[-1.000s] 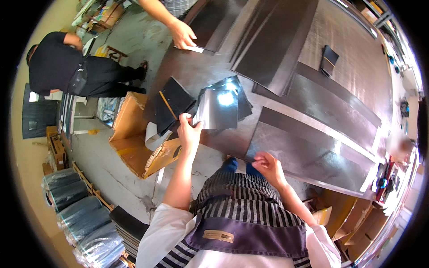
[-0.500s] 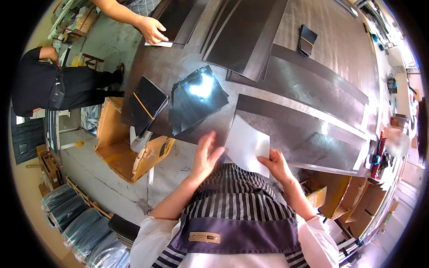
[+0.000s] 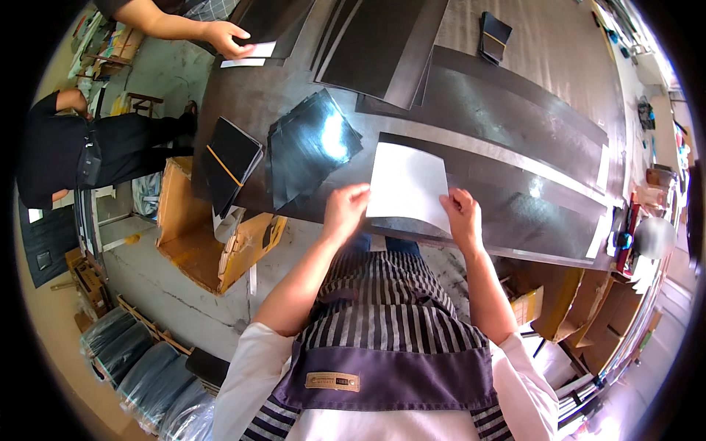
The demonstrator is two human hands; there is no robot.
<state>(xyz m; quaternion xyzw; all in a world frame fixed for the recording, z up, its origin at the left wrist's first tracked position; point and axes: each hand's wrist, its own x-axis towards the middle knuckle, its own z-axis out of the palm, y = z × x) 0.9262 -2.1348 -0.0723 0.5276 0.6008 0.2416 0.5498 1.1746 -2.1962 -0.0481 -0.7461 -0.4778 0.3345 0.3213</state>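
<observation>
A white rectangular sheet (image 3: 409, 182), slightly bowed, is held up over the near edge of the table between my two hands. My left hand (image 3: 346, 211) pinches its left edge. On the opposite edge, my right hand (image 3: 463, 213) grips the sheet between thumb and fingers. Beneath and beyond it lies a long dark sheet (image 3: 507, 198). A fanned pile of glossy dark square sheets (image 3: 305, 158) rests to the left of my left hand. Farther left is a stack of black sheets (image 3: 239, 158) bound with a yellow band.
Another banded black bundle (image 3: 495, 37) lies at the far right of the table (image 3: 544, 37). Large dark sheets (image 3: 382, 48) overlap at the far middle. A co-worker's hand (image 3: 228, 38) touches white strips at the far left. An open cardboard box (image 3: 176, 228) stands below the left table edge.
My left hand has closed on the sheet's left edge. The sheet has been raised away from my body and straightened. The co-worker's hand shifted slightly, with more white showing under it.
</observation>
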